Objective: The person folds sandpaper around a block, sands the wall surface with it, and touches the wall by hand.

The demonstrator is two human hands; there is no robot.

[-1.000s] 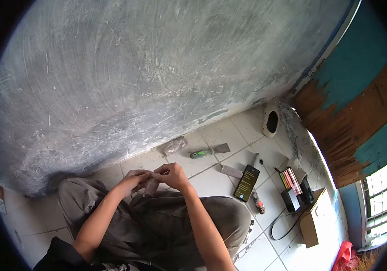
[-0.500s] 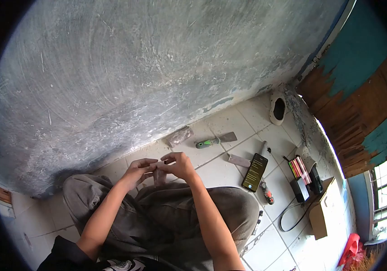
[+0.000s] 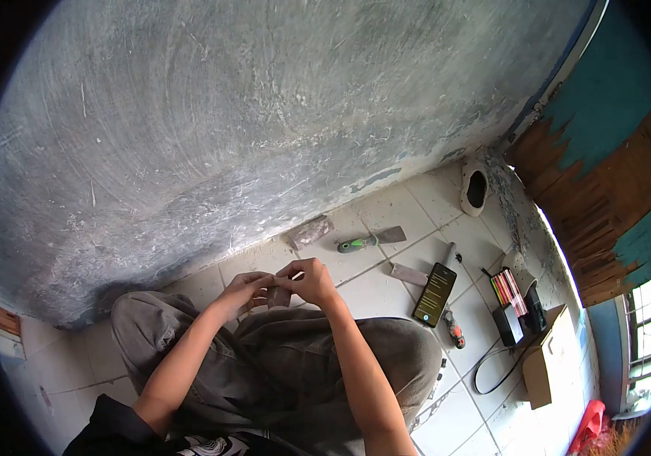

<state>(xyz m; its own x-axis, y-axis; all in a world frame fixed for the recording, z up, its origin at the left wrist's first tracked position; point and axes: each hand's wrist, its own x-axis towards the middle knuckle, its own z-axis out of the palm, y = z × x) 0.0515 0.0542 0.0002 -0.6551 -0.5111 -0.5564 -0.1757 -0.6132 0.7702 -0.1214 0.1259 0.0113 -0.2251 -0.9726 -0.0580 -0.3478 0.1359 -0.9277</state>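
Observation:
My left hand [image 3: 247,292] and my right hand [image 3: 310,281] meet above my crossed legs, fingertips pinched on a small greyish-brown piece of sandpaper [image 3: 279,297]. The sandpaper hangs below my right fingers, its upper edge partly hidden by them. Past my hands, at the foot of the wall, lies another sandpaper piece [image 3: 311,232]. A scraper [image 3: 372,239] with a green and black handle rests beside it on the tiles. Farther right, a grey-brown strip [image 3: 407,273] lies next to a phone [image 3: 434,295] with a lit screen.
The scuffed grey wall [image 3: 211,152] rises in front of me. On the right are a red-and-black handled tool [image 3: 454,331], a pale clog [image 3: 474,191], a row of coloured sticks [image 3: 508,292], a black cable [image 3: 480,372], and a cardboard box [image 3: 540,372]. A peeling door [image 3: 606,182] stands beyond.
My hands stay together on the sandpaper; the fingers have shifted slightly, and more of its broad face shows. The whole view has moved a little, with floor things appearing farther right.

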